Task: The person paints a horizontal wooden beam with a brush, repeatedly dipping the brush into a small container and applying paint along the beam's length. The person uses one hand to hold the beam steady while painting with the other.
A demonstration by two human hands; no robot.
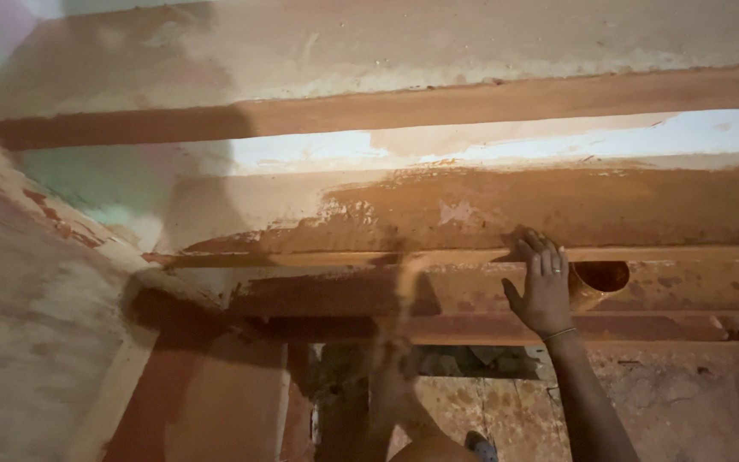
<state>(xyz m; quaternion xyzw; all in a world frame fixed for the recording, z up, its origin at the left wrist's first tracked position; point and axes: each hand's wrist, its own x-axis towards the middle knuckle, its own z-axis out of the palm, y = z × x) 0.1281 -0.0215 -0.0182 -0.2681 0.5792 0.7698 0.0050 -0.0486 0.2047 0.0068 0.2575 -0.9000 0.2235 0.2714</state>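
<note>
Fingers (543, 257) of my right hand (543, 295) spread wide, flat on the rust-brown beam (472, 210), left hand (399, 342) blurred at nine o'clock, grip untellable; I'd press evenly.

- Your right hand (544, 291) is lying flat, fingers spread, against an orange-brown smeared wooden plank (472, 210) overhead.
- A ring is showing on one finger and a thin band is sitting at the wrist.
- Just beside that hand, a small round bowl (599, 282) coated in the same orange-brown is sitting partly hidden behind your fingers.
- Your left hand (399, 359) is showing only as a blurred shape lower down, near the streaked beam (318, 295); what it is touching cannot be told.
- A pale painted wall (36, 325) is rising on the left side.
</note>
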